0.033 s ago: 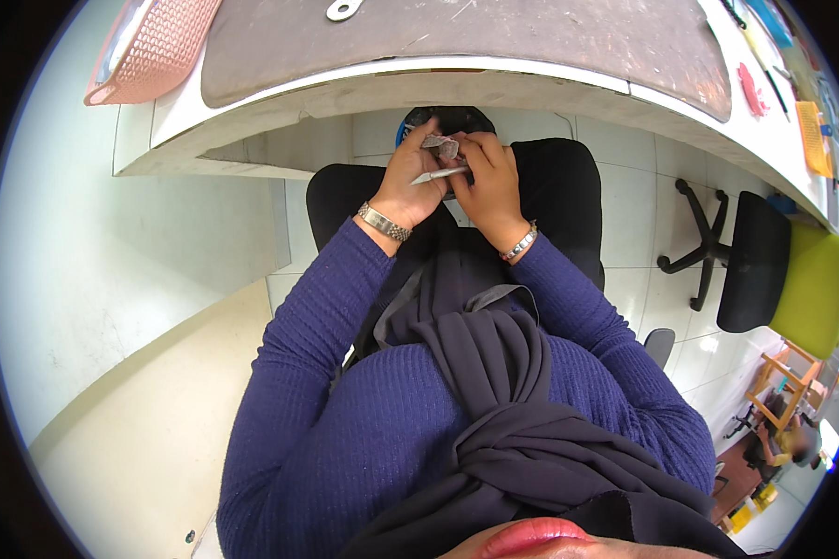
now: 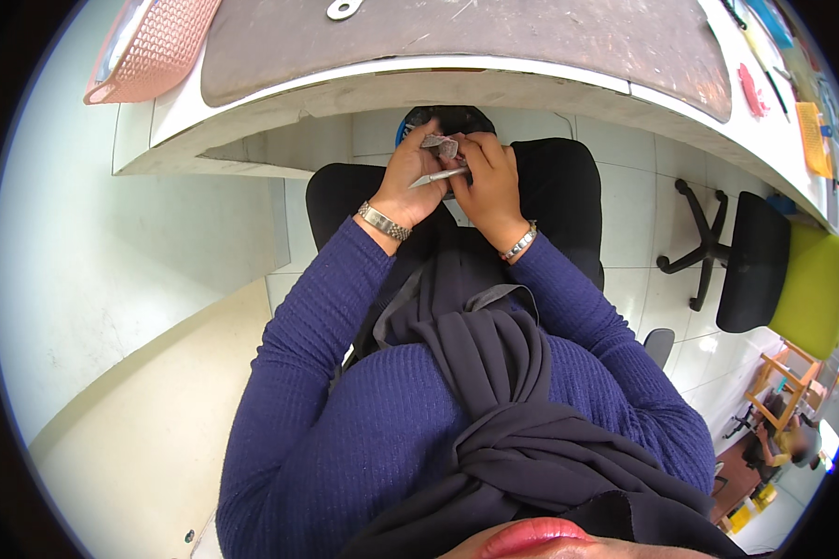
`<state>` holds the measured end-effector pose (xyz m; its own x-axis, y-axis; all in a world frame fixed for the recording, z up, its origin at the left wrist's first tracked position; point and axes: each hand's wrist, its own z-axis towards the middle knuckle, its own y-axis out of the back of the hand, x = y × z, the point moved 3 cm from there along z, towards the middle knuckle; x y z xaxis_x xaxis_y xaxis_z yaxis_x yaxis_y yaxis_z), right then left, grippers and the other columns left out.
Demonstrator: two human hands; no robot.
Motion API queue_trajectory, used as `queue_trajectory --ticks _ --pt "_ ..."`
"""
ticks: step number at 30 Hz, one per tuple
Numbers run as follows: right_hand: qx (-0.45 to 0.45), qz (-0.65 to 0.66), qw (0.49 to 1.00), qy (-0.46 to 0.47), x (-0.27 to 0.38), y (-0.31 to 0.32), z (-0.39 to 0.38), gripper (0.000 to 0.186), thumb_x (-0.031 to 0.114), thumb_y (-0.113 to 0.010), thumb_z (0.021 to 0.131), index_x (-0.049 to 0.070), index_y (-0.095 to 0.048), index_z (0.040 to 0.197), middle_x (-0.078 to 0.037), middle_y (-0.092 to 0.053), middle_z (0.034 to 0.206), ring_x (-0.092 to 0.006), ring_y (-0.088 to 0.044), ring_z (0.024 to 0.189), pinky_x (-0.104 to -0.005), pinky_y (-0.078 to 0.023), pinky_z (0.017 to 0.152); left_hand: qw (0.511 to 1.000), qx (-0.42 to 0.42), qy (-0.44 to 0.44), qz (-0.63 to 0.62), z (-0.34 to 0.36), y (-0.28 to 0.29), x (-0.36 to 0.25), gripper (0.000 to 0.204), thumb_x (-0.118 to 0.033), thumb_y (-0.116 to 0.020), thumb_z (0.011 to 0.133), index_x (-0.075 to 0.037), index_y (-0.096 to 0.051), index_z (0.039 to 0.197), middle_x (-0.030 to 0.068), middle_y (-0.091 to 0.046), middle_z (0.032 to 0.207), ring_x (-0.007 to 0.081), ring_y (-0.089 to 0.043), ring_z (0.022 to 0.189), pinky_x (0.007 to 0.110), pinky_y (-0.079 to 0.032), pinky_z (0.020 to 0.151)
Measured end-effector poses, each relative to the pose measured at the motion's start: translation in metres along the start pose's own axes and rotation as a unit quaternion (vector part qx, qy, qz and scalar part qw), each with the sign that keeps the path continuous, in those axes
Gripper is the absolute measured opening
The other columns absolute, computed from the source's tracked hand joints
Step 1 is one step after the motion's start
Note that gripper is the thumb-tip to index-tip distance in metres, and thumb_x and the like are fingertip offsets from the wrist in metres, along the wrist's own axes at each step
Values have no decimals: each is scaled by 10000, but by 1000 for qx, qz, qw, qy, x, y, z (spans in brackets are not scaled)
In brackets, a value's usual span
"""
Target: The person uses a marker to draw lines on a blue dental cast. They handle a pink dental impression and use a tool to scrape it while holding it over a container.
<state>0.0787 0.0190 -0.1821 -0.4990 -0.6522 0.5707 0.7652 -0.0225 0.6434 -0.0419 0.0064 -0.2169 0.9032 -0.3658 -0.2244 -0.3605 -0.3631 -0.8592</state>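
Note:
Both of my hands meet over my lap, just below the desk's front edge. In the fingers of my left hand (image 2: 413, 177) is a small grey piece with pinkish edges (image 2: 447, 147). My right hand (image 2: 492, 182) touches that piece with its fingertips. A slim silver craft knife (image 2: 435, 176) also lies in the right hand's grip, its pointed blade toward the left palm. Part of the knife's handle is hidden behind the right fingers. Under the hands, between my knees, shows a bin with a black liner and a blue rim (image 2: 404, 129).
The white desk (image 2: 373, 76) bears a worn brown mat (image 2: 531, 42), a ring-ended metal piece (image 2: 343, 9) and a pink woven basket (image 2: 154, 56). Orange and red items (image 2: 753, 91) lie at the right. A green-and-black swivel chair (image 2: 760, 265) stands right; a person (image 2: 792, 443) sits farther off.

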Motion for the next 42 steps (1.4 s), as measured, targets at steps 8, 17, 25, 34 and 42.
queue_trajectory --ticks 8,17,25,34,42 --pt "-7 4 1000 23 9 5 3 258 62 -674 740 66 -611 989 -65 -574 976 -242 -544 809 -342 -374 709 998 10 -25 57 -3 -9 -7 192 -222 -516 907 -59 -520 1008 94 -605 943 194 -593 839 342 -508 785" --pt "-46 198 975 -87 7 17 3 219 15 -675 779 30 -597 983 -83 -551 946 -176 -535 686 -286 -413 563 997 68 -36 7 -4 -9 -11 249 -256 -479 918 -50 -510 1054 151 -571 1133 261 -582 980 460 -457 918" --pt "-177 117 977 -6 27 108 18 121 12 -633 823 -1 -615 942 -97 -524 940 -156 -530 714 -237 -431 586 998 -22 -23 -55 22 9 -8 197 -219 -550 885 -43 -518 966 118 -563 1006 253 -562 984 477 -451 935" --pt "-300 -231 919 -108 -80 309 88 315 265 -657 859 -32 -641 964 -69 -578 814 -128 -498 645 -280 -403 581 978 -168 -55 108 92 71 -10 334 -161 -560 831 4 -523 1119 77 -460 950 217 -469 982 514 -441 968" --pt "-37 -296 937 -184 -147 359 116 401 320 -645 854 -25 -640 1057 -91 -637 906 -181 -586 719 -277 -463 687 943 -255 -36 210 104 105 -2 286 -207 -533 854 -65 -559 1101 51 -553 1002 196 -545 971 461 -475 844"
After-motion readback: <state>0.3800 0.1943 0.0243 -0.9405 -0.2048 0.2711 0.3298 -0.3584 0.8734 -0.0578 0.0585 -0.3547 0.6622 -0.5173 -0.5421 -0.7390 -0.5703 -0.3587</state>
